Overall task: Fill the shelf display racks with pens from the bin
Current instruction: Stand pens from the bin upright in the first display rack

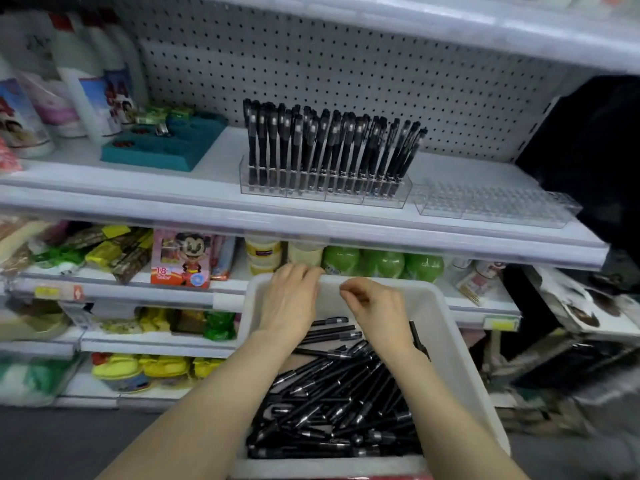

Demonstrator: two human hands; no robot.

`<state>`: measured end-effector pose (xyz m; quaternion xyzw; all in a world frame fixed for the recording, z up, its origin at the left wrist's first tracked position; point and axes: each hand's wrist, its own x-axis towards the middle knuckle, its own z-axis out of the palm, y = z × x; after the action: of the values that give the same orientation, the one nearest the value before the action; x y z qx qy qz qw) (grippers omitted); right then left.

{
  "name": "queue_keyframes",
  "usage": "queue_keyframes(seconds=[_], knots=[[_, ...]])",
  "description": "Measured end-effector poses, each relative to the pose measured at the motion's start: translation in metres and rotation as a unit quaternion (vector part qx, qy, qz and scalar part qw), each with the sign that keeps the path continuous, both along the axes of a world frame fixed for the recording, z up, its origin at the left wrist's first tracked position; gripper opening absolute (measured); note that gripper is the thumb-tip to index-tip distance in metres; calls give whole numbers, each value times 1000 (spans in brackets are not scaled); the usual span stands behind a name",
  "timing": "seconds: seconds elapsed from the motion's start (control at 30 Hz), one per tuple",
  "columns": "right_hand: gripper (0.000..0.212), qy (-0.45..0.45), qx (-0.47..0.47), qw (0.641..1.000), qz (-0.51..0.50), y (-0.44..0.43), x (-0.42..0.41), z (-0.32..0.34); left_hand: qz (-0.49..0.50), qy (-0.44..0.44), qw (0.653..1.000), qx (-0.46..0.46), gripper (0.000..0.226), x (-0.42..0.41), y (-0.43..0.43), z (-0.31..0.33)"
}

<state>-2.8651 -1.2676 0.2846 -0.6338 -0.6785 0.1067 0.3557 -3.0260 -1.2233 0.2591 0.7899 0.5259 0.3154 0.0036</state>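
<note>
A white plastic bin [446, 327] sits low in the middle, holding a loose heap of black pens [332, 403]. My left hand [291, 299] reaches to the bin's far rim, and its fingers curl over that edge. My right hand [377, 311] hovers inside the bin above the pens with its fingers curled in; no pen shows in it. On the shelf above, a clear rack [325, 190] stands packed with upright black pens. Right of it lies a second clear rack [495, 206] with no pens in it.
A teal foam tray [162, 147] and white bottles [83, 88] stand on the left of the same shelf. Lower shelves hold green bottles [381, 263], a pink toy box [180, 259] and yellow packets. A pegboard backs the top shelf. Dark clutter lies at the right.
</note>
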Motion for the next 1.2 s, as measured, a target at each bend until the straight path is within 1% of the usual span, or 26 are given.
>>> queue_keyframes(seconds=[0.07,0.17,0.27,0.37,0.43,0.57,0.7,0.8,0.87,0.93,0.97,1.0,1.07,1.13,1.2], knots=[[10,-50,-56,997,27,-2,0,-9,8,6,1000,15,23,0,4,-5],[16,-151,-154,974,65,-1,0,-22,10,22,999,37,21,2,5,-7],[19,-215,-189,955,74,3,-2,-29,14,31,999,40,21,3,6,-8],[16,-250,-199,944,81,6,-6,-32,9,33,999,39,20,3,6,-8],[19,-270,-201,938,83,6,-7,-34,6,31,999,32,21,2,6,-8],[22,-274,-195,939,74,4,-6,-35,3,30,999,15,25,0,4,-8],[21,-278,-209,935,77,1,-6,-29,-2,30,1000,3,26,1,4,-5],[14,-242,-241,938,63,0,-2,-26,-10,15,1000,-15,28,0,4,-2],[17,-213,-262,939,61,-1,3,-23,-24,-20,999,-29,32,0,2,5],[17,-193,-262,944,59,0,11,-14,-52,-58,996,-32,35,-1,0,13],[15,-169,-256,950,55,1,14,-5,-72,-62,995,-33,35,-1,-1,17],[13,-136,-249,958,50,3,18,5,-97,-52,993,-34,33,-2,-3,20],[9,-65,-227,971,42,7,24,30,-142,-5,989,-44,30,-2,-6,25],[6,6,-202,979,32,10,29,54,-156,41,986,-45,33,-1,-7,28],[5,115,-173,978,20,13,29,72,-143,28,989,-36,29,3,-5,32]])
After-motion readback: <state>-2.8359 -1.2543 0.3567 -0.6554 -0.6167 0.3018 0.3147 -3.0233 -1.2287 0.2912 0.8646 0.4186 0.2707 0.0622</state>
